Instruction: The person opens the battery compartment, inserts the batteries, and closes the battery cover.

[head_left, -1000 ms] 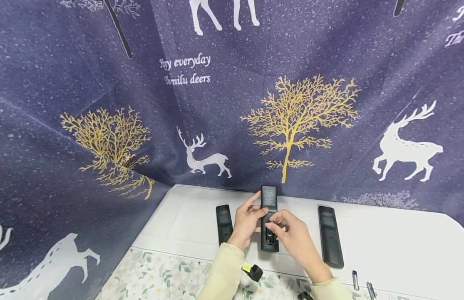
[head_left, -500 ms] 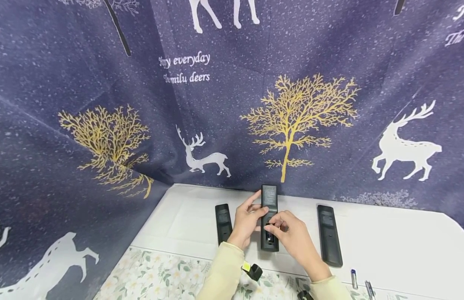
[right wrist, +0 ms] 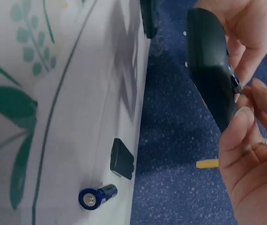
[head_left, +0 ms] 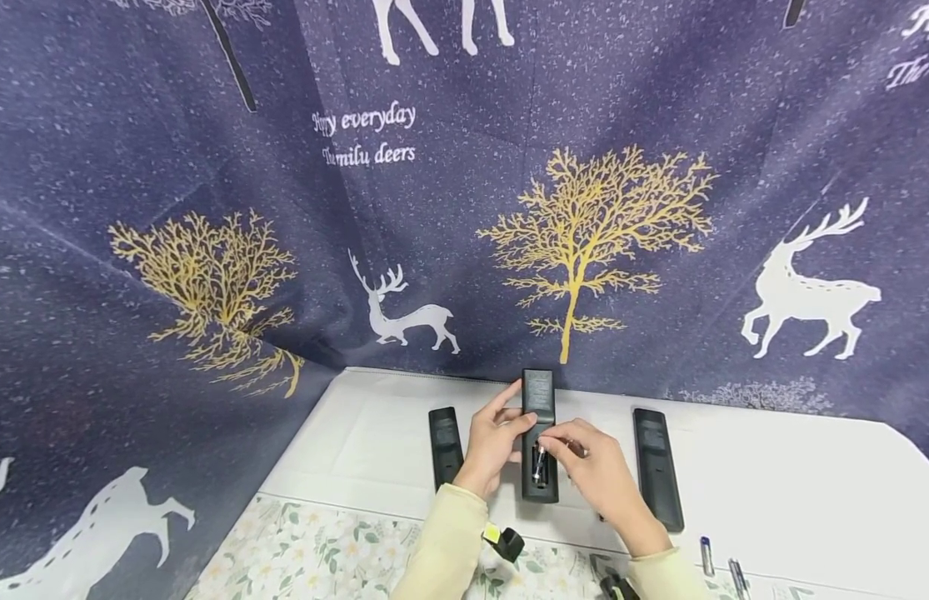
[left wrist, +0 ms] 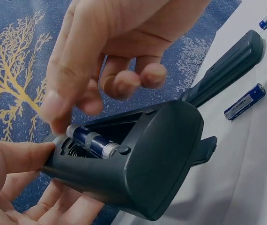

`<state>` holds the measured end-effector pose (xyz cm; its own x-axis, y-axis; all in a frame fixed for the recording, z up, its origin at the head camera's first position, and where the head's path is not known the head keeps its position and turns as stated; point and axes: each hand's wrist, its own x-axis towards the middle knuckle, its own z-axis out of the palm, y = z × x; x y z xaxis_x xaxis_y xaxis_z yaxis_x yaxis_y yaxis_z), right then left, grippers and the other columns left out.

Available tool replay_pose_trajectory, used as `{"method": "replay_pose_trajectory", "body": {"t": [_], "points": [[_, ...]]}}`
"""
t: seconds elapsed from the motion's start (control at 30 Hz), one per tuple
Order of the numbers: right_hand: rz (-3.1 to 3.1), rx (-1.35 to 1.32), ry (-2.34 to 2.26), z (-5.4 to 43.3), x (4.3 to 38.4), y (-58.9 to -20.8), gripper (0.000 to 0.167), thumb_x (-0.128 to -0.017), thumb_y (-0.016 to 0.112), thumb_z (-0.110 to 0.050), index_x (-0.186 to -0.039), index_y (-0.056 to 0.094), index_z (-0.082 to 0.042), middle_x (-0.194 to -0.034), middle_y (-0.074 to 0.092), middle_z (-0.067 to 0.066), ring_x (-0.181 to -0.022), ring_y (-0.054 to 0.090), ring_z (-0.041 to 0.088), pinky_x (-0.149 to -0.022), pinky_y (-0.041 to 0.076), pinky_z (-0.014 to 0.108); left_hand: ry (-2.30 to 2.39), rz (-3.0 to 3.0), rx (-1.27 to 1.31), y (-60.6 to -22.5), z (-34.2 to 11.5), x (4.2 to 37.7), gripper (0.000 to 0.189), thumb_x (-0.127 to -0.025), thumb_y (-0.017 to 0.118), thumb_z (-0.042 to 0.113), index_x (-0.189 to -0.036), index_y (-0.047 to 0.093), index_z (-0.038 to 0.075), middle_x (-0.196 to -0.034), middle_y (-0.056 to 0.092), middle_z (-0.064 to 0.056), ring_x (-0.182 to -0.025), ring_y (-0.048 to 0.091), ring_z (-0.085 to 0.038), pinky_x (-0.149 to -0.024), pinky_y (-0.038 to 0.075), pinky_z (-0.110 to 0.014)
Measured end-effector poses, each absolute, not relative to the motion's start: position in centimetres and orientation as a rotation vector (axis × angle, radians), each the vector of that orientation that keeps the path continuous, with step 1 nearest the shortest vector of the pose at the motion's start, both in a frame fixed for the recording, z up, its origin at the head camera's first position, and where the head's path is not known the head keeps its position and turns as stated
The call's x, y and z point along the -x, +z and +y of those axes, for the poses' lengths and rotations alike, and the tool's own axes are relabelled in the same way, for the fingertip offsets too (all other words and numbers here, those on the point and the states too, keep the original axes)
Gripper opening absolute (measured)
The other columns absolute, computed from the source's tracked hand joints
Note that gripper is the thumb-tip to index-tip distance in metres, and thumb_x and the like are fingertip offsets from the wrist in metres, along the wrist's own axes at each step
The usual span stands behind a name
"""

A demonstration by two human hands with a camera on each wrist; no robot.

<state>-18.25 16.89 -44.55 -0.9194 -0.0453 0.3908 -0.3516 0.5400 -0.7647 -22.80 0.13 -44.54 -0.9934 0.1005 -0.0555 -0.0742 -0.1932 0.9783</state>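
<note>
My left hand grips a black remote control by its side, back face up with the battery compartment uncovered. In that compartment a blue-and-silver battery lies tilted, one end raised, beside a bare spring. The right hand pinches the battery's raised end between thumb and fingertips; the exact contact is partly hidden. In the right wrist view the remote is seen from its end, with the right fingers close against it. A small black battery cover lies on the white surface beside a loose blue battery.
Two more black remotes lie on the white table, a left remote and a right remote. Loose batteries lie at front right. A black object with a yellow-green patch is by the left sleeve. A deer-print cloth hangs behind.
My right fingers have drawn slightly up and back, and more of the battery shows, now tilted in the compartment. The left hand and remote keep nearly the same place.
</note>
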Motion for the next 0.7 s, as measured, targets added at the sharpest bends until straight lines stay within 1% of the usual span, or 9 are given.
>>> {"method": "replay_pose_trajectory", "body": {"t": [0.1, 0.2, 0.27, 0.33, 0.4, 0.5, 0.57, 0.63, 0.7], "points": [[-2.388, -0.253, 1.365, 17.2, 18.5, -44.7, 0.016, -0.099, 0.078, -0.014, -0.114, 0.077, -0.011, -0.096, 0.068, 0.001, -0.07, 0.061, 0.014, -0.055, 0.056, 0.029, 2.362, 1.893, -0.035, -44.5, 0.2, 22.8, 0.062, -0.097, 0.077, 0.006, -0.154, 0.06, 0.021, -0.119, 0.068, -0.012, -0.086, 0.072, -0.02, -0.058, 0.062, -0.036], [-2.397, -0.174, 1.507, 17.4, 18.7, -44.8, 0.035, -0.103, 0.074, -0.02, -0.134, 0.067, -0.007, -0.112, 0.069, 0.011, -0.078, 0.067, 0.018, -0.06, 0.062, 0.035, 2.364, 1.869, -0.031, -44.5, 0.1, 22.9, 0.062, -0.097, 0.077, 0.006, -0.153, 0.06, 0.022, -0.119, 0.068, -0.013, -0.087, 0.072, -0.02, -0.059, 0.062, -0.036], [-2.423, -0.144, 1.64, 17.4, 18.8, -44.9, 0.048, -0.105, 0.072, -0.027, -0.147, 0.058, -0.008, -0.124, 0.067, 0.016, -0.082, 0.07, 0.023, -0.067, 0.064, 0.04, 2.363, 1.863, -0.027, -44.6, 0.0, 23.0, 0.061, -0.097, 0.077, 0.007, -0.153, 0.061, 0.023, -0.119, 0.068, -0.013, -0.088, 0.072, -0.02, -0.06, 0.062, -0.035], [-2.445, -0.12, 1.766, 17.4, 18.8, -45.0, 0.058, -0.106, 0.07, -0.033, -0.155, 0.051, -0.011, -0.133, 0.064, 0.019, -0.088, 0.072, 0.026, -0.071, 0.064, 0.042, 2.361, 1.87, -0.031, -44.7, 0.0, 23.0, 0.061, -0.097, 0.078, 0.008, -0.153, 0.061, 0.023, -0.12, 0.068, -0.013, -0.089, 0.071, -0.021, -0.061, 0.062, -0.035], [-2.446, -0.106, 1.873, 17.3, 18.8, -45.1, 0.063, -0.106, 0.069, -0.035, -0.16, 0.045, -0.014, -0.139, 0.061, 0.022, -0.096, 0.073, 0.029, -0.072, 0.064, 0.044, 2.359, 1.87, -0.032, -44.8, -0.1, 23.1, 0.06, -0.096, 0.078, 0.009, -0.152, 0.062, 0.024, -0.12, 0.068, -0.012, -0.09, 0.071, -0.022, -0.062, 0.063, -0.035], [-2.436, -0.083, 1.964, 17.1, 18.9, -45.3, 0.068, -0.106, 0.069, -0.035, -0.164, 0.039, -0.017, -0.141, 0.059, 0.024, -0.108, 0.07, 0.031, -0.071, 0.064, 0.043, 2.354, 1.863, -0.043, -44.9, -0.1, 23.2, 0.06, -0.097, 0.078, 0.01, -0.152, 0.061, 0.025, -0.12, 0.069, -0.011, -0.091, 0.072, -0.022, -0.064, 0.063, -0.036], [-2.431, -0.072, 1.999, 16.9, 18.9, -45.4, 0.071, -0.105, 0.07, -0.035, -0.165, 0.036, -0.018, -0.141, 0.059, 0.024, -0.109, 0.07, 0.031, -0.068, 0.064, 0.042, 2.351, 1.85, -0.039, -45.0, 0.0, 23.3, 0.06, -0.097, 0.078, 0.011, -0.152, 0.062, 0.027, -0.119, 0.07, -0.01, -0.09, 0.072, -0.02, -0.065, 0.063, -0.036], [-2.426, -0.061, 1.999, 16.8, 19.0, -45.5, 0.073, -0.104, 0.071, -0.036, -0.166, 0.035, -0.018, -0.14, 0.06, 0.023, -0.105, 0.07, 0.029, -0.066, 0.063, 0.041, 2.35, 1.848, -0.042, -45.0, 0.0, 23.3, 0.06, -0.097, 0.078, 0.011, -0.152, 0.061, 0.027, -0.118, 0.07, -0.01, -0.089, 0.072, -0.02, -0.065, 0.063, -0.035], [-2.419, -0.057, 1.994, 16.7, 19.1, -45.6, 0.075, -0.103, 0.073, -0.036, -0.166, 0.035, -0.017, -0.139, 0.061, 0.022, -0.101, 0.07, 0.027, -0.067, 0.062, 0.04, 2.349, 1.852, -0.044, -44.9, 0.0, 23.3, 0.06, -0.096, 0.078, 0.011, -0.152, 0.062, 0.028, -0.117, 0.07, -0.009, -0.087, 0.072, -0.019, -0.064, 0.062, -0.035]]}}
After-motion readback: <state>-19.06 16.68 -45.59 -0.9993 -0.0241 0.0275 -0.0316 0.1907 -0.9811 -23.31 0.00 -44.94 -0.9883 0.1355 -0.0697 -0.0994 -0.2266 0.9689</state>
